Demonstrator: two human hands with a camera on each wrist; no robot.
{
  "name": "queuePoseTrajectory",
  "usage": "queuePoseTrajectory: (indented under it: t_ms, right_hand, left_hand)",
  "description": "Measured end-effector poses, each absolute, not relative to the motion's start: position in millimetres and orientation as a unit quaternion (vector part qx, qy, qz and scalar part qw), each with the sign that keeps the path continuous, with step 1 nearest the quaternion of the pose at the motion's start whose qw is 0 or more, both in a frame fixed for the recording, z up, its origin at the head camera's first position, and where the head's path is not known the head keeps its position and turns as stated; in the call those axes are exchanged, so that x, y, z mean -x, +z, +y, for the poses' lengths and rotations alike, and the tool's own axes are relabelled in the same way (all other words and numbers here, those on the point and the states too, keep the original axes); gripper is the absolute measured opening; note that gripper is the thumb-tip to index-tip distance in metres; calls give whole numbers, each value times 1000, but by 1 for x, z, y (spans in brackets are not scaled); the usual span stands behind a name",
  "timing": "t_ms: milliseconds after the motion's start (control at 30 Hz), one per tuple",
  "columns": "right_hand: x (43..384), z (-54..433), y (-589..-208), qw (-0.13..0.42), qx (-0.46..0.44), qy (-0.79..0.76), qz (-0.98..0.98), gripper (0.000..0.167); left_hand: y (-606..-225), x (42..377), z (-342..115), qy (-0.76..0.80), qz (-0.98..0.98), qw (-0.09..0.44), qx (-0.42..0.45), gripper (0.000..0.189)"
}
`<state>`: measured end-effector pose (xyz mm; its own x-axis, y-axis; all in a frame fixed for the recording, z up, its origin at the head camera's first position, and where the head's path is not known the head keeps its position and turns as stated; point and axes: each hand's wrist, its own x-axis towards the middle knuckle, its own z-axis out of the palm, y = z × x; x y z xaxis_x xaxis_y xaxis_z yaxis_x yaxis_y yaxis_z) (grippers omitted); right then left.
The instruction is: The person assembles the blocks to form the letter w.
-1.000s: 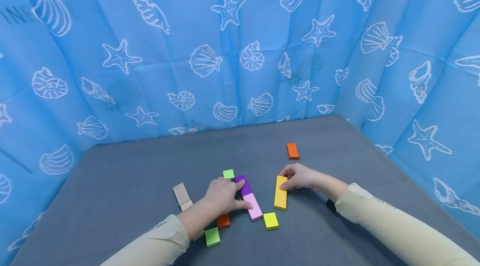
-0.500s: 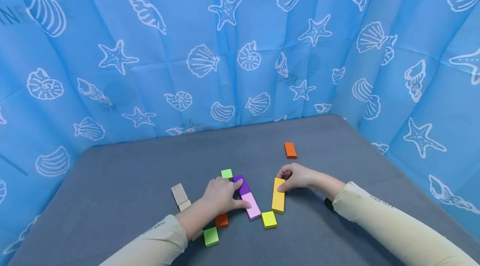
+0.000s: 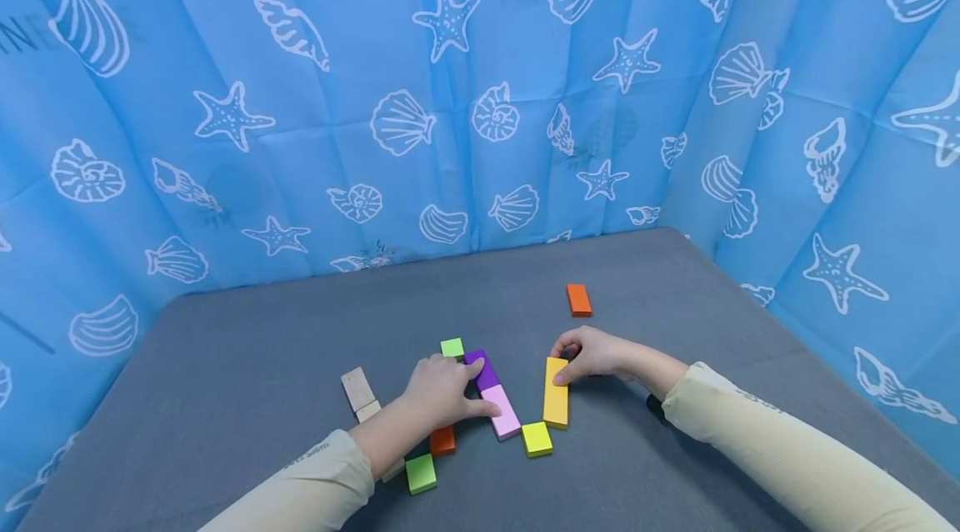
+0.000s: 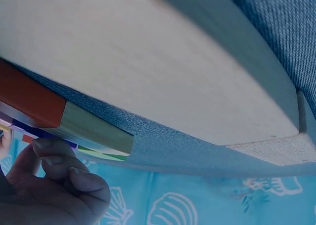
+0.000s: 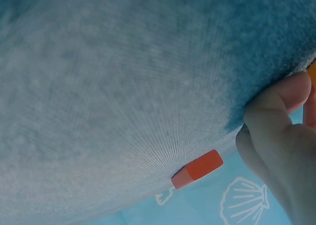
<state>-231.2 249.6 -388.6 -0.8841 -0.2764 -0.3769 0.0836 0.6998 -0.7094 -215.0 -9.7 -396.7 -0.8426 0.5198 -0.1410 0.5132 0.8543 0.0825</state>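
Note:
My right hand (image 3: 592, 351) pinches the far end of a long orange-yellow block (image 3: 556, 407) between thumb and fingers. The block's near end lies against or very close to the corner of a square yellow block (image 3: 537, 439). My left hand (image 3: 438, 390) rests over a slanting row, with its index fingertip on the purple block (image 3: 486, 375) and its thumb stretched to the pink block (image 3: 501, 417). The pink block's near end meets the yellow block's corner. Past the purple block's far end sits a light green block (image 3: 452, 347).
Two plain wooden blocks (image 3: 358, 390) lie left of my left hand, partly hidden by the forearm. A dark orange block (image 3: 442, 442) and a green block (image 3: 422, 474) are near it. An orange block (image 3: 578, 300) lies farther back on the grey cloth-covered table (image 3: 300, 323).
My right hand has slid the orange-yellow block slightly nearer to me, its near end now beside the yellow block. The left hand stays on the purple and pink blocks.

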Motion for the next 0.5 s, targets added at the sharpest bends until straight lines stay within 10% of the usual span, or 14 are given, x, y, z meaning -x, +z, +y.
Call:
queuePoseTrajectory:
  t_ms: [500]
  right_hand:
    - [232,250,-391,237,50,-376,895,26]
  left_hand:
    - [-396,214,-9,20,960,79,-268,80]
